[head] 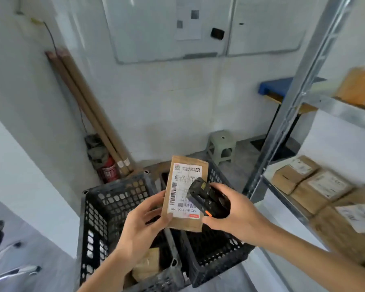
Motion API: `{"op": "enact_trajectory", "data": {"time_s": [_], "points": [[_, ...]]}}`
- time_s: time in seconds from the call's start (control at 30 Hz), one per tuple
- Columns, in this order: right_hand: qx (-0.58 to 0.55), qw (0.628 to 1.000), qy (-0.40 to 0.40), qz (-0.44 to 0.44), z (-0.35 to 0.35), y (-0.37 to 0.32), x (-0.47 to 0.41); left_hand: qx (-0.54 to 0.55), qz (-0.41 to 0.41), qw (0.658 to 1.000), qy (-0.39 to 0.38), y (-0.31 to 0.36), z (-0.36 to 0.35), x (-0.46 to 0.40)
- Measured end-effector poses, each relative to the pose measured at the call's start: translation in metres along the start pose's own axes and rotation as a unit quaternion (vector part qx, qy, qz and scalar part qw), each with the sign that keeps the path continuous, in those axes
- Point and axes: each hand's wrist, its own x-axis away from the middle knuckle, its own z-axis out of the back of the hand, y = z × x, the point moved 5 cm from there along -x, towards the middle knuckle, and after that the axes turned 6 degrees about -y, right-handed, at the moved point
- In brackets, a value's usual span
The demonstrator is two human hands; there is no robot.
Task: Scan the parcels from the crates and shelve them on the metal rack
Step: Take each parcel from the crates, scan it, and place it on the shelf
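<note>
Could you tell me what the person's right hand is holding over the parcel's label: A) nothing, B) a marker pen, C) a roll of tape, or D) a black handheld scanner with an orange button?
D: the right hand grips a black scanner with an orange button, held over the label of the parcel that the left hand holds.

parcel (184,192) label, upside down, "042 HA51-00 090", barcodes, QR code
</note>
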Motion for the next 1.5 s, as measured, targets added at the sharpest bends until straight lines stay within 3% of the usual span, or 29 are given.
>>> {"op": "enact_trajectory", "data": {"time_s": [0.37, 0.7, 0.97, 1.5], "points": [[0.051, 0.979, 0.194, -0.044, 0.101, -0.053, 0.198, 0.004, -0.111, 0.978, -0.178, 0.149, -0.132, 0.045], [0.119, 0.926, 0.323, -0.157, 0.103, -0.095, 0.423, -0.007, -0.174, 0.929, -0.327, 0.212, -0.241, 0.152], [0.35, 0.815, 0.314, -0.338, 0.107, -0.151, 0.621, 0.032, -0.231, 0.871, -0.432, 0.28, -0.339, 0.255], [0.429, 0.696, 0.305, -0.489, 0.077, -0.212, 0.914, 0.033, -0.331, 0.771, -0.542, 0.351, -0.5, 0.498]]}}
